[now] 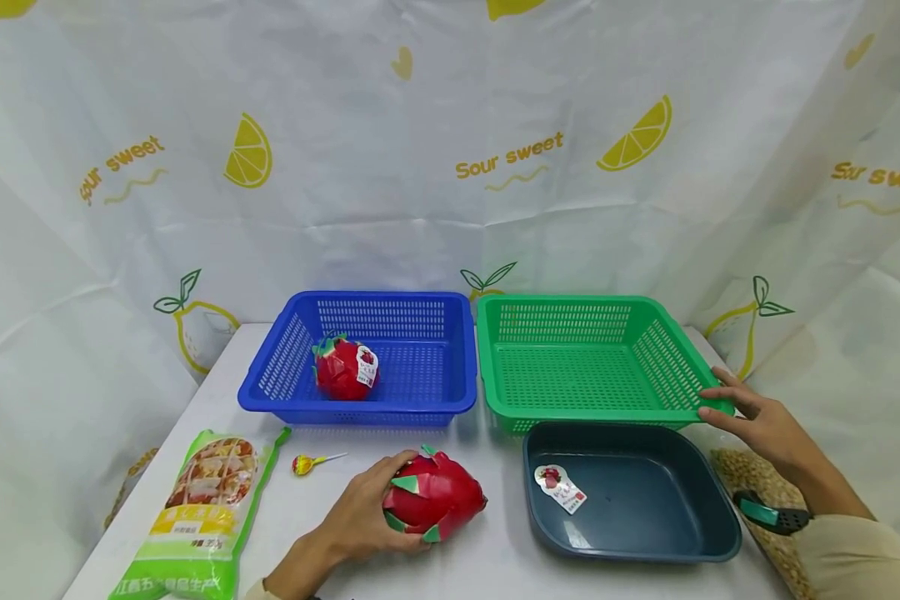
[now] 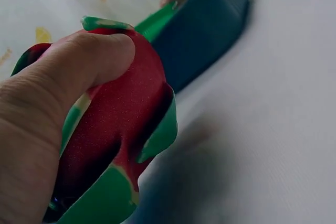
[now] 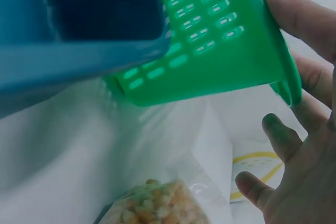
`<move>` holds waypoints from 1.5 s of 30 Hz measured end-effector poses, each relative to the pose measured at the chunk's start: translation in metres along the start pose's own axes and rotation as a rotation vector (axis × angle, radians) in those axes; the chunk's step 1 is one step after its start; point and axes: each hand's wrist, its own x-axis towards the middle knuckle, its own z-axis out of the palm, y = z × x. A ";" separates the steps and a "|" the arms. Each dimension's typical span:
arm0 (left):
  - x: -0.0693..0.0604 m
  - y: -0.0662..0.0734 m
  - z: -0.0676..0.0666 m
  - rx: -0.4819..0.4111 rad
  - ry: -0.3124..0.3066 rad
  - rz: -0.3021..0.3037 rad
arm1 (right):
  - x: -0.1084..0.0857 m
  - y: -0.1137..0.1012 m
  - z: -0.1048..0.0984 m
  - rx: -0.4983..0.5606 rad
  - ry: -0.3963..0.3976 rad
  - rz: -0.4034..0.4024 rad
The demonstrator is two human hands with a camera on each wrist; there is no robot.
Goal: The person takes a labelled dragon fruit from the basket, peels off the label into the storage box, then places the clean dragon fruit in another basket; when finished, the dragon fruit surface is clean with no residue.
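Note:
My left hand [image 1: 367, 508] grips a red dragon fruit [image 1: 442, 497] with green leaf tips, just above or on the table in front. In the left wrist view the thumb [image 2: 100, 59] presses on its red skin. My right hand [image 1: 765, 425] is at the right front corner of the green basket [image 1: 600, 417], holding its rim between thumb and forefinger, while the other fingers [image 3: 281, 135] are spread loosely. A second dragon fruit [image 1: 341, 369] with a white label lies in the blue basket [image 1: 397, 408].
A dark blue basin [image 1: 637, 500] with a label sticker [image 1: 560, 487] inside stands before the green basket. A green food bag [image 1: 202, 517] and a lollipop [image 1: 311, 463] lie at left. A bag of corn kernels [image 3: 157, 205] is beyond the right side. A white printed curtain [image 1: 390, 167] hangs behind.

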 end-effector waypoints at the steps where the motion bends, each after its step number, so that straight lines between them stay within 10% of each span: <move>1: 0.001 0.004 -0.002 -0.013 -0.002 0.001 | -0.001 0.000 0.000 0.004 0.002 -0.002; 16: 0.048 0.070 -0.049 -0.034 -0.058 0.099 | -0.001 0.000 0.004 -0.002 0.015 -0.020; 27: 0.137 0.106 -0.072 -0.017 -0.110 0.173 | -0.001 0.005 0.002 0.007 0.012 -0.011; 34: 0.204 0.125 -0.050 -0.066 -0.254 0.088 | -0.003 0.007 0.001 0.027 -0.011 -0.005; 45: 0.285 0.126 0.029 -0.066 -0.389 0.002 | 0.000 0.008 0.002 0.050 -0.015 -0.022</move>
